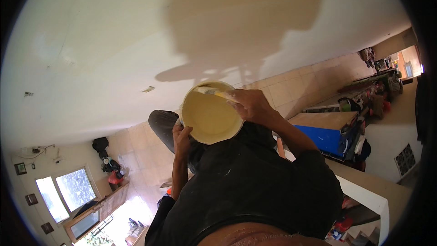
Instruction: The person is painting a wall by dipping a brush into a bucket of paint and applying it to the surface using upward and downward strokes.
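My left hand [182,137] grips the left rim of a round paint bucket [212,116], its thumb over the edge. Pale yellow paint lies inside. In my right hand [248,106] is a paintbrush [218,93], held by its handle over the bucket's upper right rim. The light, paint-coated bristles are inside the bucket mouth by its far wall. The bucket hangs above my knees, close to a pale wall [112,51] that carries a large shadow.
Far below is a tiled floor [146,147]. A blue-sided cabinet [322,136] with clothes beside it stands at the right. Bags [112,167] lie near the window [75,188] at lower left, by an open door [97,212]. A wall switch plate [148,89] sits left of the bucket.
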A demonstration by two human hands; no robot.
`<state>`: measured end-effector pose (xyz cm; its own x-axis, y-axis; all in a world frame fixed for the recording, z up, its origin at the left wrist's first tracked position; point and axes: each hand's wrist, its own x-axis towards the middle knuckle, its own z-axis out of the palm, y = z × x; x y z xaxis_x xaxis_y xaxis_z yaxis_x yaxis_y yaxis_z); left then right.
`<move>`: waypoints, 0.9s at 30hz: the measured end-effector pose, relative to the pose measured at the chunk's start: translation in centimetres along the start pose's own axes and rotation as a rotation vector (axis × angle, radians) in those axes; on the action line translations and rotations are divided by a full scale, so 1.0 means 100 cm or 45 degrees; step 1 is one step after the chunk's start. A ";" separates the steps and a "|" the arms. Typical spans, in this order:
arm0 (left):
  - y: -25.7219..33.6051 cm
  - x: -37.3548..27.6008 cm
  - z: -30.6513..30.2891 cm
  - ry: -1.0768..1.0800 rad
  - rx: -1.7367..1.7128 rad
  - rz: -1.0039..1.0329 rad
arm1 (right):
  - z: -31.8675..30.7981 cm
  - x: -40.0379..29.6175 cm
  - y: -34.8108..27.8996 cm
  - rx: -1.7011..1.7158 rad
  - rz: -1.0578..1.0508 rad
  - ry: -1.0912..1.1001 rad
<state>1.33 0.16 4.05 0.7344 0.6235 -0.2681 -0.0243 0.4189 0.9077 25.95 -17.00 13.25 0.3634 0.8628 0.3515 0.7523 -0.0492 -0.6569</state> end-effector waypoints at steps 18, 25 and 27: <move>0.006 0.000 0.009 0.037 -0.029 -0.002 | -0.025 0.021 -0.011 0.444 0.517 -0.718; -0.005 0.000 0.004 0.041 -0.060 -0.019 | 0.013 0.024 0.016 0.075 0.000 -0.187; -0.003 0.000 0.005 0.013 -0.084 -0.045 | 0.017 0.019 0.009 -0.019 -0.039 -0.135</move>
<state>1.66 -0.30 3.90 0.7285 0.6144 -0.3030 -0.0438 0.4832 0.8744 26.41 -14.54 12.23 0.2803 0.9124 0.2983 0.7706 -0.0286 -0.6366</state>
